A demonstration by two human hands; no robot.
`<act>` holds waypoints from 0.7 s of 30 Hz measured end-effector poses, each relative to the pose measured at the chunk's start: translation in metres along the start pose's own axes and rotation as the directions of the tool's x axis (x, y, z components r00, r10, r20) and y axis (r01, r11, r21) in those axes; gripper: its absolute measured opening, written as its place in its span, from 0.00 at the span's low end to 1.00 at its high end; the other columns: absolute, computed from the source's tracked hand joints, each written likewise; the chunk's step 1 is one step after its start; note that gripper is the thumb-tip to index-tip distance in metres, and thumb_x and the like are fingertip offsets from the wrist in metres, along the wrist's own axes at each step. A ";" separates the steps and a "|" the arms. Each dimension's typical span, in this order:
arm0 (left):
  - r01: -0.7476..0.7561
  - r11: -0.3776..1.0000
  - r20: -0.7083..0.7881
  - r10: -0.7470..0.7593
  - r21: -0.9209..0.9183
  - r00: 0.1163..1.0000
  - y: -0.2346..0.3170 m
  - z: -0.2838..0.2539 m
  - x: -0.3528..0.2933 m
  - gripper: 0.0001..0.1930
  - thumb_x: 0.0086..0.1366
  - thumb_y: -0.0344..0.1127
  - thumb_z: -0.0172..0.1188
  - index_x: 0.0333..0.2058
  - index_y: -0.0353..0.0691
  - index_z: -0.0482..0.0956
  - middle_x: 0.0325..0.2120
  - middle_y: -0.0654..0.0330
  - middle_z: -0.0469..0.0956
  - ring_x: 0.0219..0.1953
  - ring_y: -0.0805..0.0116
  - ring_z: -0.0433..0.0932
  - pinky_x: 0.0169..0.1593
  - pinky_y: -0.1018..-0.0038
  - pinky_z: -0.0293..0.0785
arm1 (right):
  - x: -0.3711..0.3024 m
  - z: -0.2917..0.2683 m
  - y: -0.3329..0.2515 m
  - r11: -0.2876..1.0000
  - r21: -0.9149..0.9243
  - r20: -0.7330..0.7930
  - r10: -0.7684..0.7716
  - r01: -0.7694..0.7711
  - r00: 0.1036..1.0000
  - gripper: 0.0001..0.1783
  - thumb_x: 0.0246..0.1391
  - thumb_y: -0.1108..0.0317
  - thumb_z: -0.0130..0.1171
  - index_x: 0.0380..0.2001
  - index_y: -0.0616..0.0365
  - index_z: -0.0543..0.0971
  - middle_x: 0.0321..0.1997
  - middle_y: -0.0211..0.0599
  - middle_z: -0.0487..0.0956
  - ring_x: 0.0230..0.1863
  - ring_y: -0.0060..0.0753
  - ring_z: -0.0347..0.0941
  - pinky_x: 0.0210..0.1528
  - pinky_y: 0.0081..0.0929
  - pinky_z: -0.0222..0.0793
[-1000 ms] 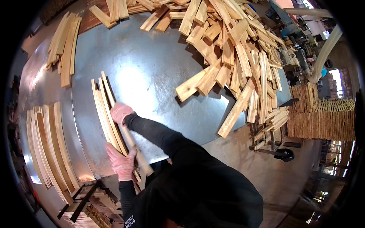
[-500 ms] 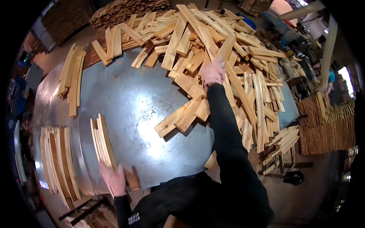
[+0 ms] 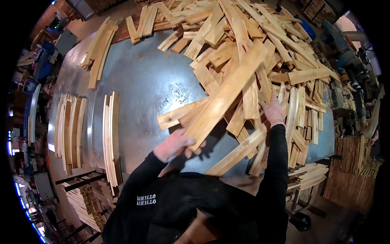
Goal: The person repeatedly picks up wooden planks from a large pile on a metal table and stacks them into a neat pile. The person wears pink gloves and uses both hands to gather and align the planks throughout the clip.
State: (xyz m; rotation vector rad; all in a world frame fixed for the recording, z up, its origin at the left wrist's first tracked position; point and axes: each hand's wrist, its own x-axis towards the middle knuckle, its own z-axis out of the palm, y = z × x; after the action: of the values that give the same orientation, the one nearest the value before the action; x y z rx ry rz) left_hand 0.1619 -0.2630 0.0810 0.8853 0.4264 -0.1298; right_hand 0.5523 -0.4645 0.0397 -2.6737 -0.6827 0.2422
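My left hand (image 3: 174,145) is closed around the near end of a long, light wooden board (image 3: 229,95). The board slants up and away to the right, over the heap. At the right, my right hand (image 3: 273,111) has its thumb and fingers about the near end of another wooden board (image 3: 264,84) in the heap. Loose boards (image 3: 217,53) lie crisscrossed under and around both. A curved board (image 3: 239,151) rests between my arms near the table's front edge.
The metal table (image 3: 138,77) carries a narrow row of boards on edge (image 3: 111,136) at left, a wider row (image 3: 70,130) beyond it, and a small stack (image 3: 99,53) at far left. Stacked wood (image 3: 345,166) stands right of the table; a rack of slats (image 3: 83,203) is at lower left.
My left hand has left the row of boards at left, moved right and taken hold of the long board. My right hand has drawn back nearer and to the right.
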 end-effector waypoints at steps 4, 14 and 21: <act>-0.121 0.988 -0.341 0.147 0.098 0.928 0.017 -0.004 -0.070 0.25 0.64 0.38 0.59 0.57 0.32 0.69 0.42 0.52 0.80 0.36 0.67 0.84 0.27 0.79 0.79 | 0.018 -0.030 -0.044 0.982 0.073 -0.232 -0.155 0.176 0.960 0.56 0.49 0.52 0.70 0.73 0.59 0.52 0.68 0.63 0.65 0.69 0.59 0.63 0.67 0.41 0.63; 0.014 0.931 -0.847 0.326 0.366 0.420 0.053 -0.085 -0.139 0.19 0.64 0.39 0.54 0.50 0.35 0.76 0.29 0.55 0.82 0.18 0.71 0.79 0.19 0.78 0.73 | -0.007 0.027 -0.166 0.974 -0.129 -0.078 -0.199 0.188 0.977 0.53 0.43 0.70 0.66 0.71 0.68 0.52 0.60 0.66 0.72 0.63 0.64 0.68 0.68 0.42 0.63; 0.229 0.780 -0.812 0.570 0.583 0.125 0.145 -0.278 -0.205 0.22 0.63 0.48 0.54 0.46 0.37 0.79 0.31 0.48 0.82 0.24 0.62 0.82 0.32 0.67 0.79 | -0.079 0.020 -0.183 0.975 0.206 0.057 -0.092 0.079 0.994 0.47 0.48 0.69 0.61 0.72 0.61 0.56 0.66 0.56 0.70 0.64 0.52 0.68 0.65 0.37 0.64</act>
State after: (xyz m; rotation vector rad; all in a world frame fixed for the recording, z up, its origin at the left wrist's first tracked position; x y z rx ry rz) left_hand -0.0683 0.0302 0.1157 1.6274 1.6585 0.7268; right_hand 0.4002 -0.3482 0.0988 -2.4452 -0.7486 0.3585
